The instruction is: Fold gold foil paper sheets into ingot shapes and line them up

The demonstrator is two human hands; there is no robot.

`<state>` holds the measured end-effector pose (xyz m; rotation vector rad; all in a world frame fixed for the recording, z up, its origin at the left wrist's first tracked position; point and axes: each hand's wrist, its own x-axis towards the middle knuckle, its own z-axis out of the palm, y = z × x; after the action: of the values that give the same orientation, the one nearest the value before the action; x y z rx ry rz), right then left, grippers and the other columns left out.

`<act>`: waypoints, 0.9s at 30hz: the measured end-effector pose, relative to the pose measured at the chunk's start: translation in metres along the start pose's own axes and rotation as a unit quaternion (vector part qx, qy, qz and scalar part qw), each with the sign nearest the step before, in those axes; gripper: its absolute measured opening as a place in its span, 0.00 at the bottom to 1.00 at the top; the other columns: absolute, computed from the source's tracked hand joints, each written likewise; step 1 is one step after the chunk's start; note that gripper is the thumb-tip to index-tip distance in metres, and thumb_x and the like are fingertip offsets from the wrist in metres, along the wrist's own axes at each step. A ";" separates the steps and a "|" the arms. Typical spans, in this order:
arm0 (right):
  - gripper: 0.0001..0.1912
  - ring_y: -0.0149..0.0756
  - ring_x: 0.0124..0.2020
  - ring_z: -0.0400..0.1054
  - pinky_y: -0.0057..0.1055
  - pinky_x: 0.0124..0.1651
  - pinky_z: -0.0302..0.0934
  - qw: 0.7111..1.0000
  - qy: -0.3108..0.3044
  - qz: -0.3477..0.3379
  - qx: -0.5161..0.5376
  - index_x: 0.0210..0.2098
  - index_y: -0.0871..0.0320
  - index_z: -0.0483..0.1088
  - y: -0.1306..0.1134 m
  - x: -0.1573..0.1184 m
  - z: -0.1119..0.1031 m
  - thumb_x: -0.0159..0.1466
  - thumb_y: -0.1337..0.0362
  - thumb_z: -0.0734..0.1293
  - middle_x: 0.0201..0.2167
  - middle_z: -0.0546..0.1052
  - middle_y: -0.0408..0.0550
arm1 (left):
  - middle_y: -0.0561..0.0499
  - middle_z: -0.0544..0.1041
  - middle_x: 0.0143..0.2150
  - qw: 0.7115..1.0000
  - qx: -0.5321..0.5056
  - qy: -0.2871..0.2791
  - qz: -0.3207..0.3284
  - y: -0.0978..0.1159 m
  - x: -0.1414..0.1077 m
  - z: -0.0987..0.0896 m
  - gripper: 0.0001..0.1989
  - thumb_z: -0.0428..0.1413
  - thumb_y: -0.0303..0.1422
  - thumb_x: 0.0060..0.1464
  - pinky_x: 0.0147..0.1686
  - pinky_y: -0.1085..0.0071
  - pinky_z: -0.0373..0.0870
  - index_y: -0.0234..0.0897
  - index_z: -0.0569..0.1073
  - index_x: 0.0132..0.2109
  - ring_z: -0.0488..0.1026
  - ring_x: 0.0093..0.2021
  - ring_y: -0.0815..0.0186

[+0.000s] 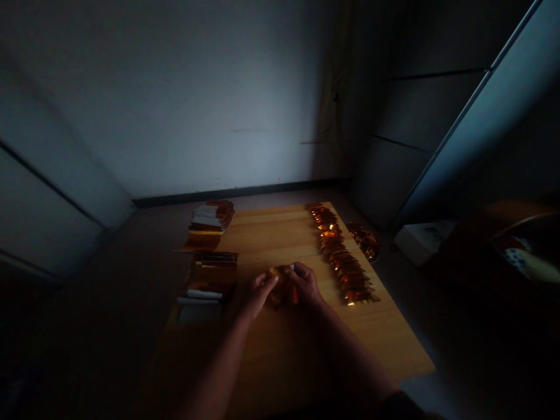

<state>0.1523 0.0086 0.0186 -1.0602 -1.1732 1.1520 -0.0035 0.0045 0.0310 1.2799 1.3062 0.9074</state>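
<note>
My left hand [261, 290] and my right hand [307, 284] are close together over the middle of the wooden table. Between them is a small piece of gold foil paper [282, 282], pinched at its left by my left fingers and at its right by my right ones. It is dark and blurred, so its exact folds are unclear. Left of my hands lie stacks of gold and white paper sheets, a far stack [205, 224] and a nearer stack [214, 274]. On the right, a long row of folded gold foil paper pieces [343, 256] stands packed together.
The wooden table [271, 227] stands near a pale wall [210, 116]. Past its right edge, a heap of shiny gold pieces [365, 240] lies low down. A white box [422, 240] is farther right, beside cabinet doors [406, 111]. The room is dim.
</note>
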 end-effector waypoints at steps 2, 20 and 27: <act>0.19 0.28 0.24 0.55 0.24 0.27 0.52 1.000 -0.012 0.008 -0.010 0.21 0.57 0.62 -0.001 -0.001 0.000 0.53 0.49 0.68 0.20 0.61 0.37 | 0.50 0.78 0.29 0.999 0.006 0.033 -0.006 0.002 0.000 0.002 0.23 0.54 0.50 0.46 0.32 0.72 0.68 0.33 0.76 0.34 0.74 0.34 0.62; 0.16 0.28 0.24 0.58 0.24 0.27 0.55 0.999 -0.023 0.038 0.008 0.22 0.58 0.65 -0.002 0.001 -0.003 0.53 0.52 0.67 0.20 0.65 0.38 | 0.49 0.78 0.27 0.990 0.005 0.139 -0.002 -0.010 0.007 0.017 0.24 0.57 0.49 0.41 0.28 0.74 0.65 0.31 0.78 0.34 0.72 0.30 0.64; 0.13 0.29 0.24 0.61 0.23 0.26 0.54 0.990 0.022 0.018 -0.135 0.22 0.58 0.66 0.011 0.009 0.002 0.57 0.56 0.64 0.19 0.68 0.39 | 0.53 0.74 0.22 0.972 0.177 0.156 0.011 -0.008 0.010 0.022 0.19 0.51 0.46 0.51 0.24 0.76 0.56 0.34 0.76 0.31 0.67 0.24 0.70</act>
<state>0.1496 0.0189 0.0094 -1.3109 -1.3047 1.0094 0.0174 0.0099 0.0185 1.4661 1.7631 0.9465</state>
